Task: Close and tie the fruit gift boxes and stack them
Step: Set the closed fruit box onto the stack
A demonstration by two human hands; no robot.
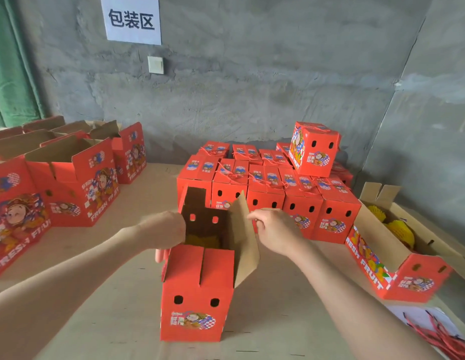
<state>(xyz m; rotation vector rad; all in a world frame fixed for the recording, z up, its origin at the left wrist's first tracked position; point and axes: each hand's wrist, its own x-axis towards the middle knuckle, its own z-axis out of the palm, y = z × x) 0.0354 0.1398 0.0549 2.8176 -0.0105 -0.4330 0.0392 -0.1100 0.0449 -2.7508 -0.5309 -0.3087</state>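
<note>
A red fruit gift box (195,294) stands upright on the tabletop (96,294) right in front of me. Its top flaps are raised, showing brown card insides and something yellow low down. Behind it I see closed boxes (267,201) tied with red cord and packed in rows, with a single box (314,152) on top at the far right. Open boxes (70,193) stand at the left, and another open box (397,276) at the right.

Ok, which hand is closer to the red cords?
Right. The right hand is at the right flap of the open box, up-left of the red cords; the left hand is beyond, on its left side.
</note>
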